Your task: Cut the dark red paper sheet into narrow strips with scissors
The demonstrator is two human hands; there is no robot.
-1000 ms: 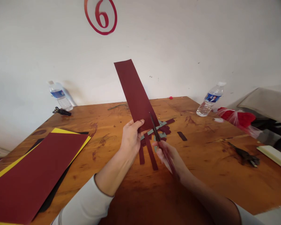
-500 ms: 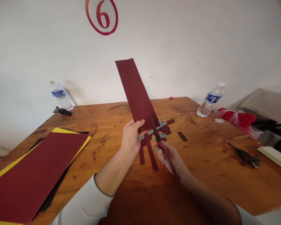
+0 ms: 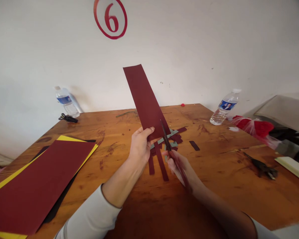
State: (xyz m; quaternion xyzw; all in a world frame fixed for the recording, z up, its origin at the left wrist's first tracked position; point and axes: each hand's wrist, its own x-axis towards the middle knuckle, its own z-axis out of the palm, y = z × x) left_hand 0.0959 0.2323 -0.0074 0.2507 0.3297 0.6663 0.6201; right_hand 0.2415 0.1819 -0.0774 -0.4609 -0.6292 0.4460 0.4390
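My left hand (image 3: 141, 144) pinches the lower end of a long dark red strip of paper (image 3: 147, 99), thumb on top, and holds it up at a slant above the table. My right hand (image 3: 180, 166) is closed on a pair of scissors (image 3: 167, 141). Their dark blades lie along the strip's lower right edge; whether they are parted is hard to see. Below both hands lies a loose pile of dark red and grey-green paper offcuts (image 3: 175, 136). One narrow dark red strip (image 3: 161, 164) points from it toward me.
Dark red, yellow and black sheets (image 3: 47, 179) are stacked on the left of the wooden table (image 3: 94, 192). Water bottles stand at the back left (image 3: 67, 101) and back right (image 3: 224, 108). A dark tool (image 3: 262, 167) lies on the right, near a pale block (image 3: 295, 169).
The view has shifted slightly. Both hands, the paper strip and the scissors keep nearly the same positions relative to each other.
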